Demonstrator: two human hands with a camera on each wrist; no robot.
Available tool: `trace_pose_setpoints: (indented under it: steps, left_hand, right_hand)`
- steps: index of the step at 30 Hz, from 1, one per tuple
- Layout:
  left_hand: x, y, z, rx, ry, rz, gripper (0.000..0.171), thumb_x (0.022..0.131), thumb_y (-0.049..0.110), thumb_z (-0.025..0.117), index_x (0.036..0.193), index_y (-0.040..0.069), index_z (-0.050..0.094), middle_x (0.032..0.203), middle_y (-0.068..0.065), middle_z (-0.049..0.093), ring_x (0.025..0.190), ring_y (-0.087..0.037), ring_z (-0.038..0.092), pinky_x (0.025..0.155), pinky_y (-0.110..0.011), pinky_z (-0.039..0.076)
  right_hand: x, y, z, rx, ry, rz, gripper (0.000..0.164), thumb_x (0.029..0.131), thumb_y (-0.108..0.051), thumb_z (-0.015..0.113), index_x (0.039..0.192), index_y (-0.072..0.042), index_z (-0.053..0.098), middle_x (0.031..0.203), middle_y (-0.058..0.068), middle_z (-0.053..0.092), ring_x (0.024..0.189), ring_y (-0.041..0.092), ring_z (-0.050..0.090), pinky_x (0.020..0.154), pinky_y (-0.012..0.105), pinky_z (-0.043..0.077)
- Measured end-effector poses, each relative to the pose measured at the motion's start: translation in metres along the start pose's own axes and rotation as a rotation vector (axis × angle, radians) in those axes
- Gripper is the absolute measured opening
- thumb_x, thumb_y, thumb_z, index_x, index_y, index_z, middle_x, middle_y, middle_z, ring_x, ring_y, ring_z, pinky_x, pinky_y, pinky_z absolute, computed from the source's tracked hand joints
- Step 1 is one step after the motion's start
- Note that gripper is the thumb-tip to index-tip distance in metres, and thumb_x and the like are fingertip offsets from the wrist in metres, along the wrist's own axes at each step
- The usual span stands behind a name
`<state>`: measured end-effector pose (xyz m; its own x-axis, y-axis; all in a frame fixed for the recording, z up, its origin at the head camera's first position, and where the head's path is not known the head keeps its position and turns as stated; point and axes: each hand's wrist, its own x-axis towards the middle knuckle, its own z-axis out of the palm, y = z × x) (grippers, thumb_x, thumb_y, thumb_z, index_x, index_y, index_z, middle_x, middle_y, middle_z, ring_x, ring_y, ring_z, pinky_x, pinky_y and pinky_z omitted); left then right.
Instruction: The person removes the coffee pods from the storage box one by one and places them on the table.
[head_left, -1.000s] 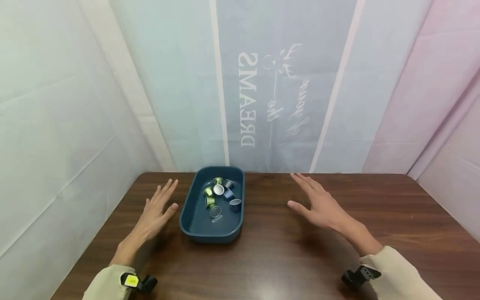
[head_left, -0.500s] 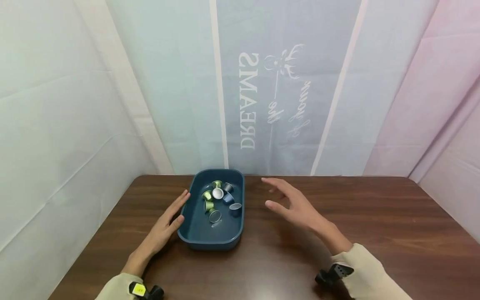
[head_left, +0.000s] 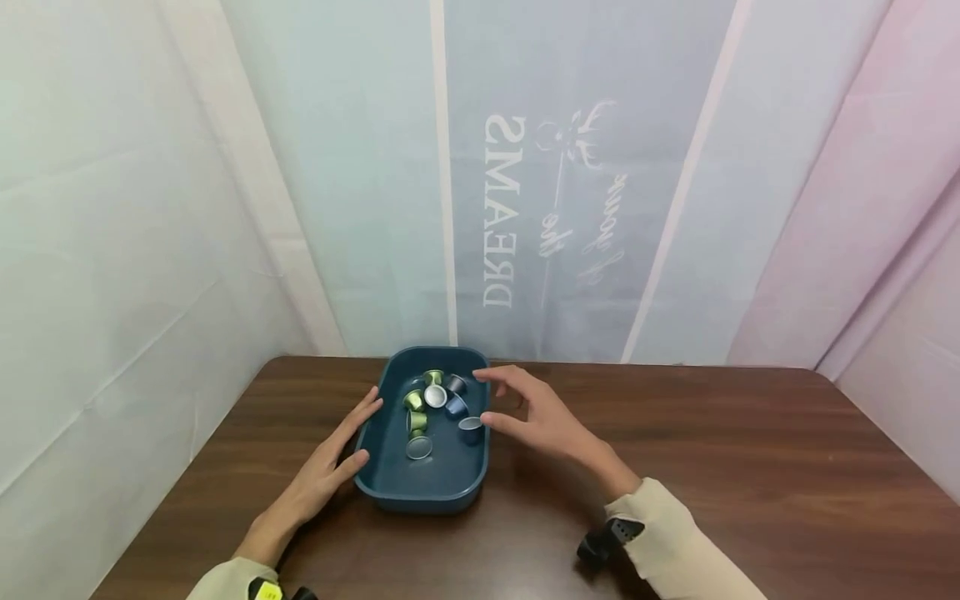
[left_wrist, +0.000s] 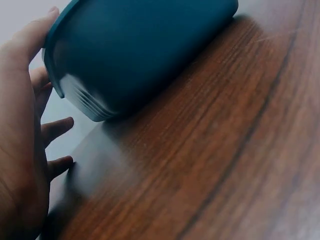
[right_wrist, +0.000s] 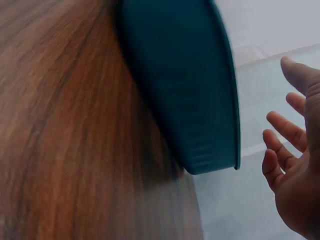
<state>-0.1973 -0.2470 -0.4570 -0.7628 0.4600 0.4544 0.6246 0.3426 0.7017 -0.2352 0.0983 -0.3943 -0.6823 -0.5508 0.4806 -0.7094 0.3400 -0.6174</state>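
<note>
In the head view a dark blue rectangular bin stands on the table, with several coffee capsules inside. Some are green, such as this capsule; others are blue, like one capsule near the right wall. Silver lids face up on a few. Along the bin's left rim lies my left hand, fingers extended and thumb at the near corner. My right hand is at the right rim, its fingers loosely bent and the thumb tip overlapping a silver-lidded capsule. The right wrist view shows that hand holding nothing.
The brown wooden table extends to both sides of the bin. Behind it hangs a pale curtain with mirrored lettering, and white cloth closes off the left side.
Both hands have moved inward to the bin: the left rightward to its left rim, the right leftward to its right rim. The right fingers have bent a little more.
</note>
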Motion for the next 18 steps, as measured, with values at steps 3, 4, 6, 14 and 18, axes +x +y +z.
trace_pose_setpoints:
  steps: [3,4,6,14,18]
  left_hand:
    - [0.0,0.0,0.0,-0.024,-0.014,-0.005,0.064,0.093,0.0,0.051,0.151,0.011,0.027,0.159,-0.007,0.014,0.144,-0.024,0.014,0.105,-0.016,0.015]
    - [0.0,0.0,-0.001,-0.032,-0.017,-0.004,0.063,0.093,0.0,0.05,0.151,0.011,0.027,0.159,-0.007,0.014,0.144,-0.024,0.014,0.105,-0.017,0.015]
    - [0.0,0.0,-0.003,-0.031,-0.017,-0.006,0.062,0.094,0.0,0.05,0.151,0.011,0.028,0.159,-0.008,0.015,0.144,-0.025,0.015,0.105,-0.019,0.018]
    - [-0.002,-0.002,-0.004,-0.017,-0.037,-0.029,0.061,0.095,0.001,0.048,0.151,0.009,0.026,0.159,-0.006,0.012,0.144,-0.024,0.015,0.107,-0.034,0.023]
    - [-0.002,-0.001,-0.002,-0.038,-0.038,-0.051,0.063,0.095,-0.001,0.048,0.152,0.011,0.025,0.159,-0.004,0.012,0.144,-0.021,0.014,0.107,-0.029,0.02]
  right_hand:
    - [0.004,0.001,0.004,0.013,-0.021,-0.041,0.049,0.088,-0.033,0.07,0.134,-0.025,0.055,0.123,-0.011,0.053,0.096,0.019,0.051,0.07,0.038,0.045]
    - [0.007,0.001,0.006,0.019,-0.029,-0.062,0.048,0.088,-0.032,0.071,0.133,-0.024,0.056,0.124,-0.01,0.054,0.096,0.018,0.051,0.071,0.037,0.045]
    - [0.012,0.002,0.009,0.029,-0.046,-0.11,0.048,0.087,-0.03,0.071,0.132,-0.023,0.056,0.125,-0.007,0.055,0.096,0.016,0.051,0.073,0.037,0.046]
    - [0.023,0.001,0.027,0.066,-0.159,-0.221,0.045,0.087,-0.023,0.072,0.129,-0.013,0.058,0.115,-0.003,0.059,0.09,0.016,0.056,0.065,0.03,0.048]
    - [0.027,0.0,0.032,0.072,-0.258,-0.219,0.045,0.088,-0.028,0.07,0.129,-0.015,0.057,0.114,-0.004,0.059,0.087,0.014,0.06,0.075,0.028,0.051]
